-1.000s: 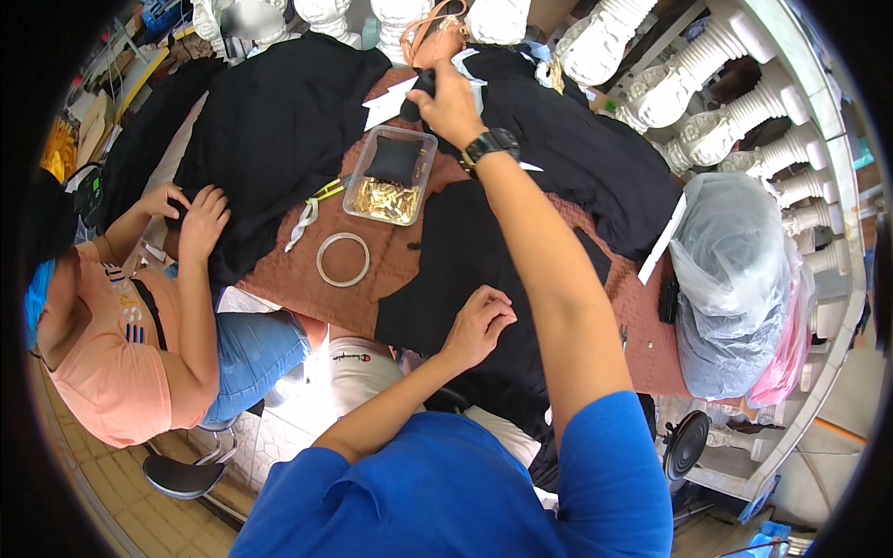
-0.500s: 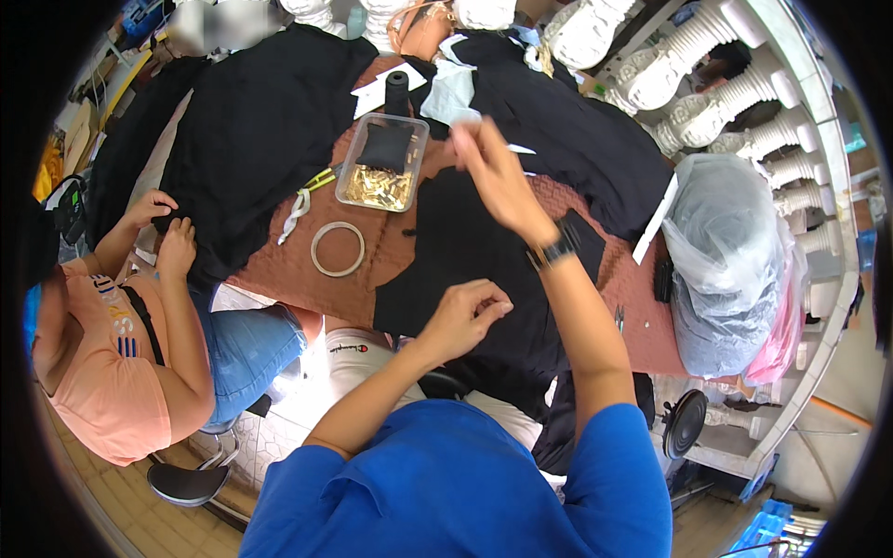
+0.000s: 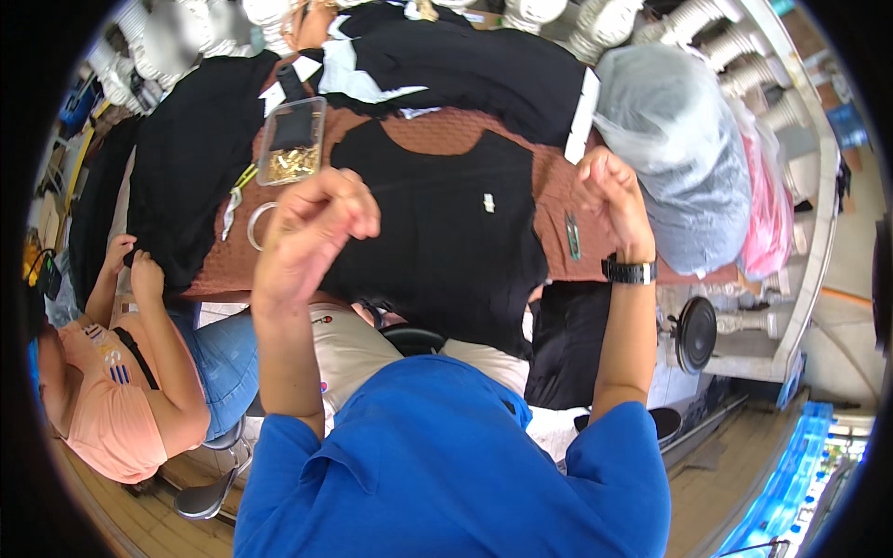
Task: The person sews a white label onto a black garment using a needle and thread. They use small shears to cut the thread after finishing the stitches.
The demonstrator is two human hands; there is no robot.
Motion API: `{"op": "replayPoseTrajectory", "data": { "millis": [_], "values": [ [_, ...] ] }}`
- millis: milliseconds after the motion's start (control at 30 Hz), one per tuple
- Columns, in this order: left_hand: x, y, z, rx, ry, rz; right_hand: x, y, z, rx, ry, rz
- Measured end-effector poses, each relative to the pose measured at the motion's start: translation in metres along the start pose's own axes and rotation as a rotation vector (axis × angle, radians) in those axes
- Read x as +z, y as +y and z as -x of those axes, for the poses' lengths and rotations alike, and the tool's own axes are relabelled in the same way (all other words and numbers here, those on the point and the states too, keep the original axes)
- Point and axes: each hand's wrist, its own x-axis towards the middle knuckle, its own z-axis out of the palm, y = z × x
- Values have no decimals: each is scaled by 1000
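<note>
My left hand (image 3: 321, 232) is raised over the left part of a black garment (image 3: 428, 223), its fingers curled and pinched together. At the garment's right, my right hand (image 3: 612, 195) is held up too, fingers closed, a dark watch on its wrist. Whatever the fingertips may hold is too small to make out. The garment lies spread over the brown tabletop cloth (image 3: 549, 191), with a small white tag (image 3: 488, 203) on it. Green thread snips (image 3: 573, 236) rest between the garment and my right hand.
Beyond my left hand stands a clear plastic box (image 3: 318, 130) of gold-coloured bits, near a ring (image 3: 258, 228), yellow-handled scissors (image 3: 245, 176) and a black thread spool (image 3: 290, 84). A stuffed plastic bag (image 3: 674, 149) bounds the right. A co-worker (image 3: 139, 391) handles black cloth at left.
My hands have moved apart: the left rose leftward, while the right came down to the right. The garment now lies more spread out, with the tag showing. The view has swung right.
</note>
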Motion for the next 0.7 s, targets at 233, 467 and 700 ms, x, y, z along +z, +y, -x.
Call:
{"op": "replayPoseTrajectory", "data": {
  "millis": [233, 467, 700],
  "values": [
    [22, 73, 21, 270, 51, 101, -68, 7, 19, -108, 296, 445],
    [54, 119, 39, 454, -128, 736, -113, 43, 46, -142, 618, 637],
    [38, 144, 71, 602, -144, 746, -133, 72, 58, -239, 824, 522]
  ]
}}
